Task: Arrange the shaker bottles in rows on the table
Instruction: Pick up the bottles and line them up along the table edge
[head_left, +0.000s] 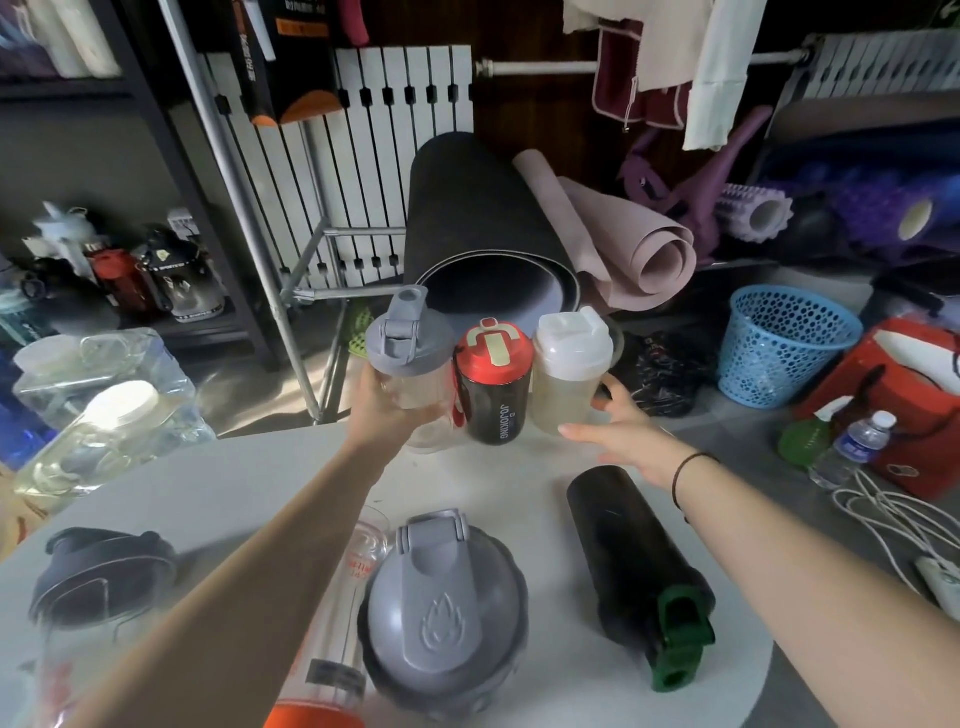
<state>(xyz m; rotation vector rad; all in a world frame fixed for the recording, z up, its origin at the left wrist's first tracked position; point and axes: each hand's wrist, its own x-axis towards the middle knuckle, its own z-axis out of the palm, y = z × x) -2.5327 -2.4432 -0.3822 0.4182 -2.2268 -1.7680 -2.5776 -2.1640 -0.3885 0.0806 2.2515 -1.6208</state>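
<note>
Left hand (387, 402) gripping grey-lidded shaker (408, 364) – right hand (623, 431) open, beside white shaker (571, 374)

Bare forearms, sleeveless — thin dark band (681, 478) on right wrist

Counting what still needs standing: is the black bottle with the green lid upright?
No. The black bottle lies on its side on the table.

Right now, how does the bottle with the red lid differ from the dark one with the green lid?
The red-lidded bottle stands upright at the table's far edge, between two other bottles; the green-lidded bottle lies on its side, nearer the person and apart. The first bears white lettering; the second looks plain. Both have dark bodies with lids on.
</note>
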